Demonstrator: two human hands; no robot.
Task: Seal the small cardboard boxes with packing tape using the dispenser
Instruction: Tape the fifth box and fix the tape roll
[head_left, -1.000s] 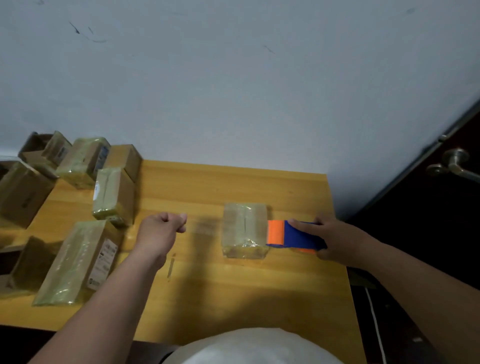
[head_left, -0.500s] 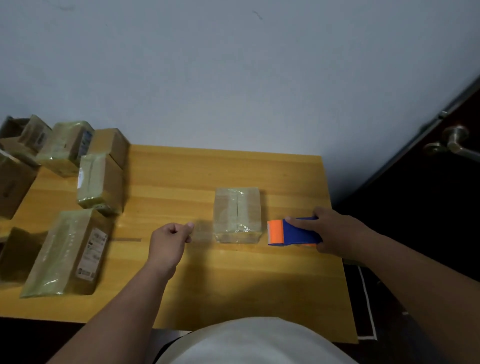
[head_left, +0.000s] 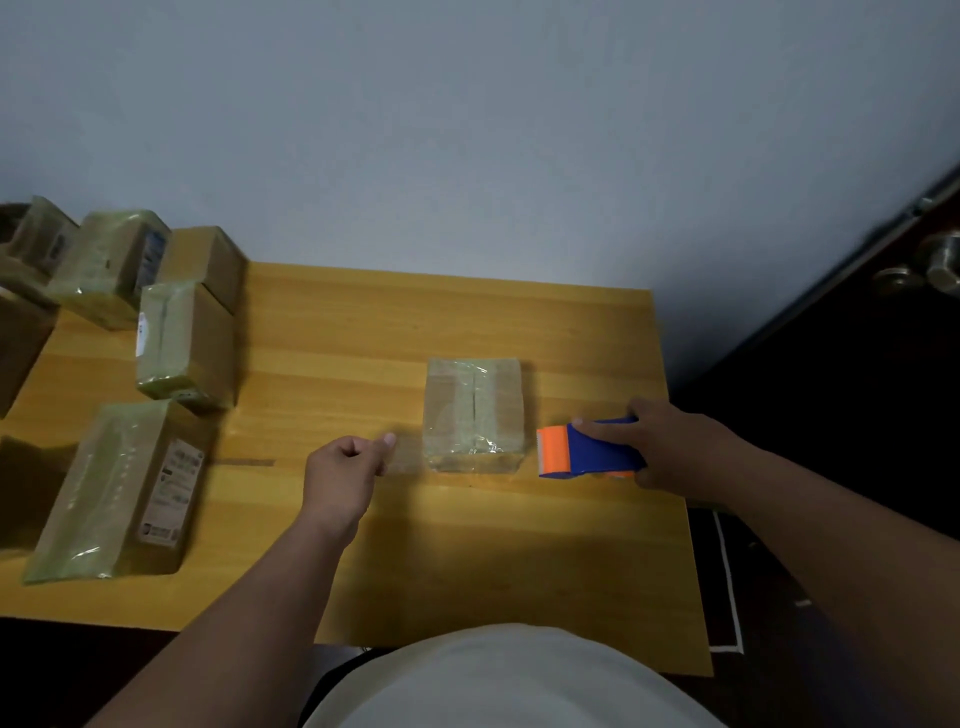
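One small box (head_left: 474, 413), tape-wrapped, stood mid-table (head_left: 467, 545). One blue-orange dispenser (head_left: 589, 449) lay just right of it, gripped by the right hand (head_left: 670, 447). Left hand (head_left: 345, 467) pinched one clear tape strip (head_left: 408, 457) reaching the box. At least six wrapped boxes (head_left: 182, 343) were clustered at left.

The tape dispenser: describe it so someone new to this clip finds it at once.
On the wooden table, look near the right edge, just right of the lone taped box. The tape dispenser is gripped by the right hand; it is the only blue-and-orange item.
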